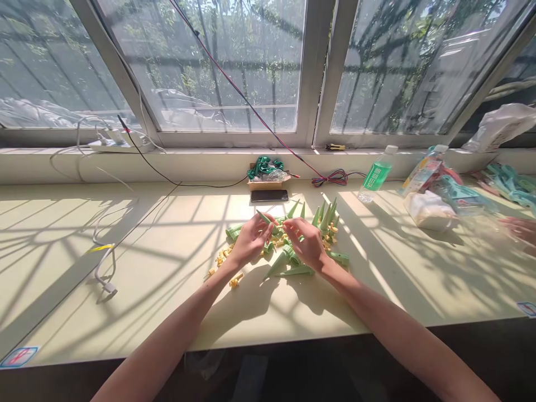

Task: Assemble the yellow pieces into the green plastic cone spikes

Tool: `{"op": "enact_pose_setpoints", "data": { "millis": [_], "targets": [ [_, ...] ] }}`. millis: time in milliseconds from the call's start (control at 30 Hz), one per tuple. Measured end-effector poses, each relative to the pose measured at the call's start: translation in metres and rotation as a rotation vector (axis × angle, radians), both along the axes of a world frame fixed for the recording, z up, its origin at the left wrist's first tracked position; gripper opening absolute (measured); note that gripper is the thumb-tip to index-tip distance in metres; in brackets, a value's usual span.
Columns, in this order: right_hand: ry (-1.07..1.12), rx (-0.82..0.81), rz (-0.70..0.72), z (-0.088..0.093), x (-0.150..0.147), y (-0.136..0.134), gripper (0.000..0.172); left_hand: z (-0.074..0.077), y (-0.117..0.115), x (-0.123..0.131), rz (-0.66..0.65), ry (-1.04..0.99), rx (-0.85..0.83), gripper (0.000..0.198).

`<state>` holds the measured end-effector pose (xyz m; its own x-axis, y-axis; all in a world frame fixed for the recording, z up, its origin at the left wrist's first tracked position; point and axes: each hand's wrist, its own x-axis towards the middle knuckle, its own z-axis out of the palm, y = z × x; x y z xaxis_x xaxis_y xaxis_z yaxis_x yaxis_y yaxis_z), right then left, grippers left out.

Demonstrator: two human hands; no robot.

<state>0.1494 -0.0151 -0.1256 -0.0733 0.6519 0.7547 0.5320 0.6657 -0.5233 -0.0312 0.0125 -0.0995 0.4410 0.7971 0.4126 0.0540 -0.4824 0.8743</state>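
My left hand (252,239) is closed on a green cone (264,218), whose tip points up and to the left. My right hand (305,240) is beside it, thumb and fingers pinched together near the cone's wide end; what they hold is too small to make out. Under and around both hands lies a pile of green cones (280,261), some upright at the right of the pile. Small yellow pieces (224,255) are scattered among them, with a few (236,280) lying apart in front of my left hand.
Behind the pile are a black phone (269,195) and a small cardboard box (268,185). A bottle (376,176), a white packet (431,211) and bagged items stand right. Another person's hand (519,229) is at the right edge. A white cable (109,268) lies left.
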Motion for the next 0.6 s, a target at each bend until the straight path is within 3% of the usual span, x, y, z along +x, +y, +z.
{"op": "enact_pose_setpoints", "data": {
  "millis": [600],
  "targets": [
    [0.051,-0.084,0.068,-0.0036,0.0001,0.0012,0.013,-0.0022,-0.0080,0.0012,0.036,0.078,0.142,0.014]
  ]
}}
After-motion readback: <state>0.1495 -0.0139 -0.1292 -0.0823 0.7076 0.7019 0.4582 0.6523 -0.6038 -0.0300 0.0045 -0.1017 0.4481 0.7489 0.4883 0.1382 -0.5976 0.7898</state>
